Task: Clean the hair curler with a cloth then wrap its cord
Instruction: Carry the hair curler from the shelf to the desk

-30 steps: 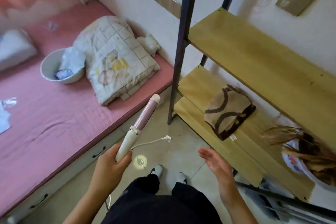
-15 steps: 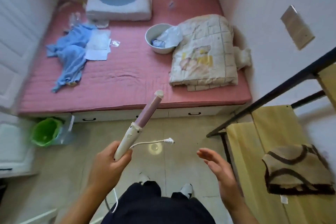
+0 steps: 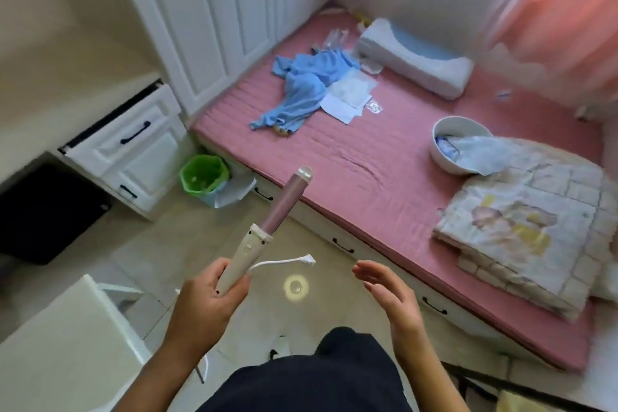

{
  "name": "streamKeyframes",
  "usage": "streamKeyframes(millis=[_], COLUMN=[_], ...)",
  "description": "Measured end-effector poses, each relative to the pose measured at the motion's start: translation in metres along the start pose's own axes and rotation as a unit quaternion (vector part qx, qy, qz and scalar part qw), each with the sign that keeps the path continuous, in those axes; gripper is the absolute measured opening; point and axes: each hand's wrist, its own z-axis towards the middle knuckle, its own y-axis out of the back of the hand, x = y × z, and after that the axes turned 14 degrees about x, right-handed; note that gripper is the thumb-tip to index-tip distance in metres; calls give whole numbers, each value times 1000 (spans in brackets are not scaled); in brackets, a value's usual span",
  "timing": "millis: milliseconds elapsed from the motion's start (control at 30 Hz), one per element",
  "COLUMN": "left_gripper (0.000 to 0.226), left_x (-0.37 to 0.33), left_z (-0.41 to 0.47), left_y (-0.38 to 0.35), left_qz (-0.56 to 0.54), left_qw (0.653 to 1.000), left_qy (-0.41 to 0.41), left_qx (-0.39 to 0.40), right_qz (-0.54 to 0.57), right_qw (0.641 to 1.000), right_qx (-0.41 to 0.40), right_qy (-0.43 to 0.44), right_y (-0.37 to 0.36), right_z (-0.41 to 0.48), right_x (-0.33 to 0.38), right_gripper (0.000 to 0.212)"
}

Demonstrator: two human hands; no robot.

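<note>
The left hand [image 3: 207, 298] grips the hair curler [image 3: 267, 231] by its white handle, tip up. The right hand [image 3: 391, 294] is flat and holds nothing.

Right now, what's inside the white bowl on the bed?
The white bowl holds a crumpled pale plastic bag spilling over its rim, with a small blue-and-white item beside it. The bag covers the bowl's bottom.

Cream grip & pink barrel on hair curler [image 3: 267, 237]; white cord [image 3: 284, 262]. Pink mattress [image 3: 368, 150] w/ ribbed stripes. Lt blue fabric [image 3: 301, 90]. Bright green bin [image 3: 204, 174]. Cream quilt [image 3: 521, 227] w/ grid stitching, yellow-pink print. White bowl [image 3: 444, 160]. Salmon curtain [image 3: 568, 10]. White drawers [image 3: 157, 150], blk pulls [image 3: 135, 132].
</note>
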Motion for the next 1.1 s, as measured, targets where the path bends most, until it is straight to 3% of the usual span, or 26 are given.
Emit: streamKeyframes(millis=[67, 367, 467, 767, 967, 1100], left_gripper=[28, 15, 24, 23, 30, 21], left_x=[13, 46, 47, 63, 111, 151], left_z=[5, 48, 61, 68, 59, 53], left_y=[20, 98, 128, 210, 269, 336], left_qz=[-23, -58, -74, -92, -114, -122], left_qw=[999, 975, 963, 904, 873, 871], left_qy=[19, 121, 150, 237, 273, 261], left_qx=[-31, -175, -210, -343, -387, -399], right_qz=[-19, -56, -61, -44, -71, -85], right_qw=[999, 978, 965, 914, 895, 885], right_qx=[36, 198, 254, 402, 441, 457], right_qy=[-6, -32, -25, -9, -21, -3], right_y=[-11, -54, -83, -200, -298, -392], right_z=[33, 206, 268, 405, 462, 486], right_x=[11, 41, 58, 87, 95, 108], right_gripper=[47, 42, 42, 35, 38, 37])
